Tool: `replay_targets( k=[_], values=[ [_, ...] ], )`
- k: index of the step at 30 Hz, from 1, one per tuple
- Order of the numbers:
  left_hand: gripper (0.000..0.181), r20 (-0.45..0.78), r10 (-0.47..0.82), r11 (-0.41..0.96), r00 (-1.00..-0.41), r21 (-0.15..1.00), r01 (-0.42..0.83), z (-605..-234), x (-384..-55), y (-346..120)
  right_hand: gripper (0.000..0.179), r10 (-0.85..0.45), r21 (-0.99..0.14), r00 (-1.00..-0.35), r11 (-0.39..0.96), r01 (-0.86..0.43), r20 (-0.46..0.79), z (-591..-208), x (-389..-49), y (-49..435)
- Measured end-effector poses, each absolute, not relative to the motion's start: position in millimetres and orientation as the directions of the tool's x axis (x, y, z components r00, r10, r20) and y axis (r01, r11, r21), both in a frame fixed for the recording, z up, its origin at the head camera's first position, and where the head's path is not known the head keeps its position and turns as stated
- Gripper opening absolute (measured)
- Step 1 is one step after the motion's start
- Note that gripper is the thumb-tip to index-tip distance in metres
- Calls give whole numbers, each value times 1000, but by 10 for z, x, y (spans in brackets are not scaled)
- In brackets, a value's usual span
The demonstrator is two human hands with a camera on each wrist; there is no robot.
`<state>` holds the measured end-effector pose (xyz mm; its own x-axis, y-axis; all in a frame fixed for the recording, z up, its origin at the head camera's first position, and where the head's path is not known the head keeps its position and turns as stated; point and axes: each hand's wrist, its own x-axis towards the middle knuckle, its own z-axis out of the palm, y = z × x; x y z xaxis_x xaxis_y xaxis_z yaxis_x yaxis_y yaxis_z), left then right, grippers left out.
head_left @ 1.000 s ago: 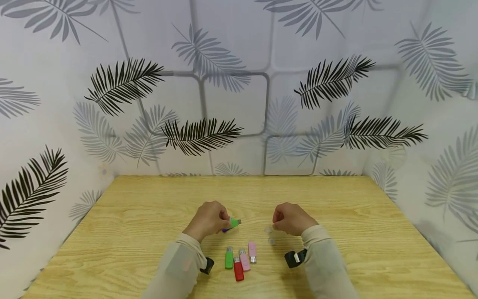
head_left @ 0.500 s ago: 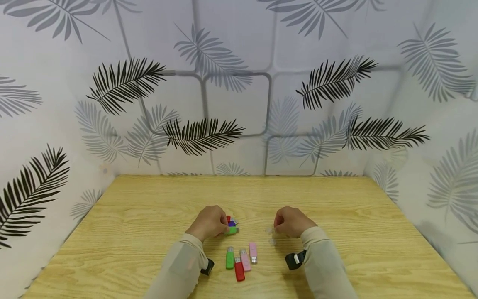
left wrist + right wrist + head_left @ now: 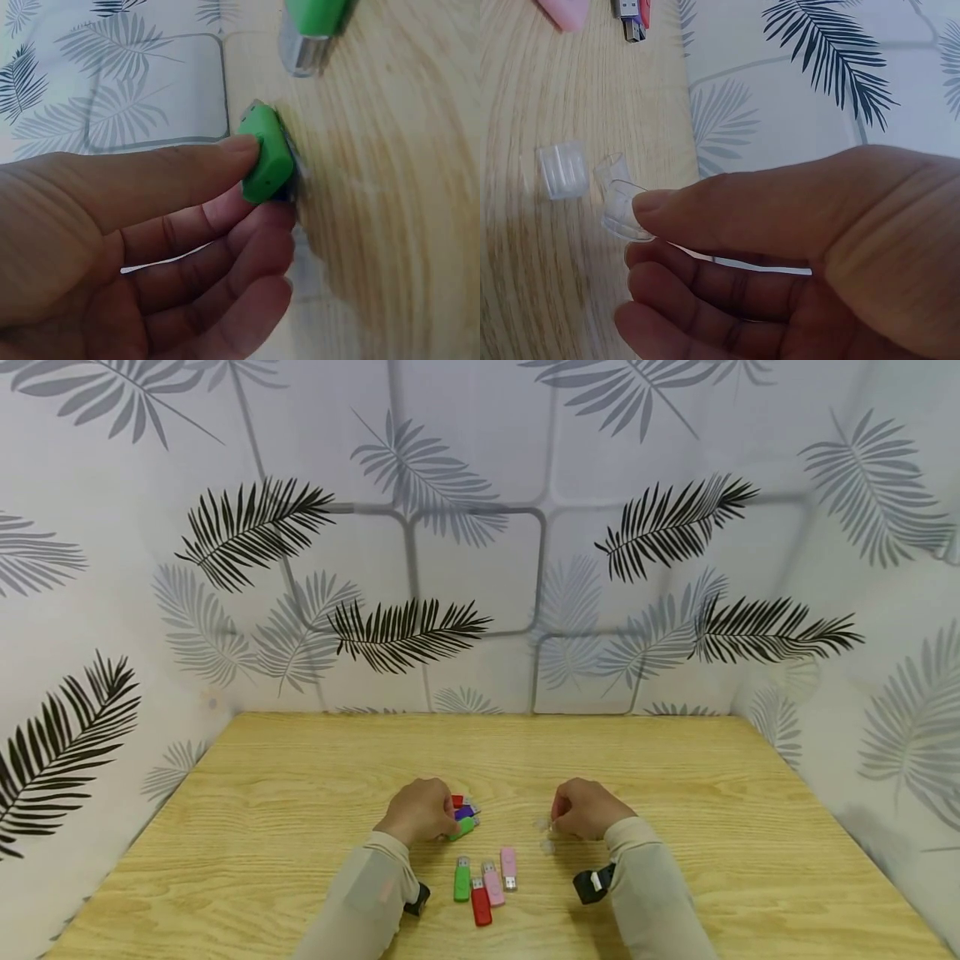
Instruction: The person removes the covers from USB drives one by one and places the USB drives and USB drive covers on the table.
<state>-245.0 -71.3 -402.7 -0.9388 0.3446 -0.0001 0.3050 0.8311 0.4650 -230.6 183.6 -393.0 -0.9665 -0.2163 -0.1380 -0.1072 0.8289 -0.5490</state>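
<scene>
My left hand (image 3: 418, 812) pinches a green USB stick (image 3: 266, 161) between thumb and index finger, low over the table. Just beyond it lie a purple USB stick (image 3: 465, 812) and a red USB stick (image 3: 457, 801), both partly hidden by the hand. My right hand (image 3: 591, 810) pinches a small clear plastic cap (image 3: 621, 216) with thumb and index finger. Beside that cap, the right wrist view has another clear cap (image 3: 562, 171) lying on the wood and a further clear piece (image 3: 613, 169) partly behind the held one.
Nearer the body, a second green USB stick (image 3: 462, 881), a second red one (image 3: 482, 906) and two pink USB sticks (image 3: 492, 887) lie close together on the wooden table (image 3: 675, 760). A leaf-patterned curtain (image 3: 480, 568) borders the table's back and sides.
My left hand has moved slightly toward me with the green USB stick, which has come lower. The red and purple sticks beyond it now show more. My right hand has barely shifted.
</scene>
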Motion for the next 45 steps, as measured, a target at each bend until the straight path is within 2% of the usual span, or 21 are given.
replay_targets(
  k=[23,29,34,39,45],
  values=[
    [26,11,366,843,-930,418,337,-3929,-2431,-701,8,-229,-538,-961,835,-112,-155,-3987,-2321,1864],
    [21,19,492,782,-870,430,451,-3849,-2342,-588,9,-222,-538,-963,836,-109,-150,-4004,-2324,1883],
    [23,-64,566,759,-822,429,489,-3822,-2223,-433,11,-216,-550,-966,829,-103,-144,-3991,-2336,1893],
    [31,-112,585,776,-803,367,513,-3810,-2143,-290,13,-235,-554,-964,822,-128,-125,-3944,-2348,1886],
    [44,-73,585,796,-808,241,555,-3863,-2098,-179,13,-331,-618,-935,765,-184,-130,-3885,-2321,1863]
  ],
)
